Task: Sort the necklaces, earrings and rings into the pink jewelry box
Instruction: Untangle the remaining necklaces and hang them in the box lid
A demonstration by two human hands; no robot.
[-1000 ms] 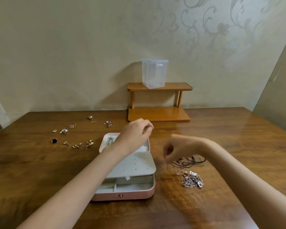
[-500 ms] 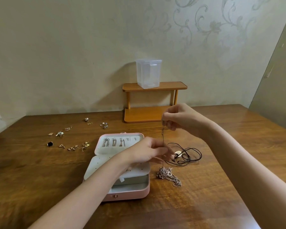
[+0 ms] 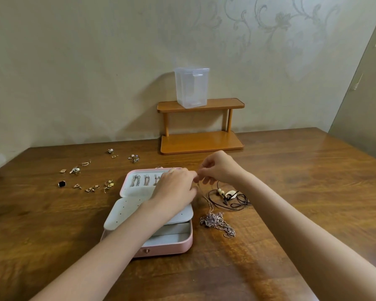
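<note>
Both hands are meeting above the open pink jewelry box (image 3: 161,248) on the wooden table (image 3: 291,181). Left hand (image 3: 176,187) and right hand (image 3: 219,168) are each pinching a thin chain necklace (image 3: 206,198), which is trailing down to a tangled chain pile (image 3: 217,222) just right of the box. Earrings (image 3: 91,187) are lying scattered to the left.

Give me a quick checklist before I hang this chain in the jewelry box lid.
1. Chain end pinched by both hands, left hand and right hand: ok.
2. Pink jewelry box open, lid flat: ok.
3. Free hook in the lid: cannot tell, the left hand covers that side.
4. Thin chain free of the silver chain pile: not ok, it trails into it.
5. Chain clear of the black cord necklace: cannot tell.
</note>
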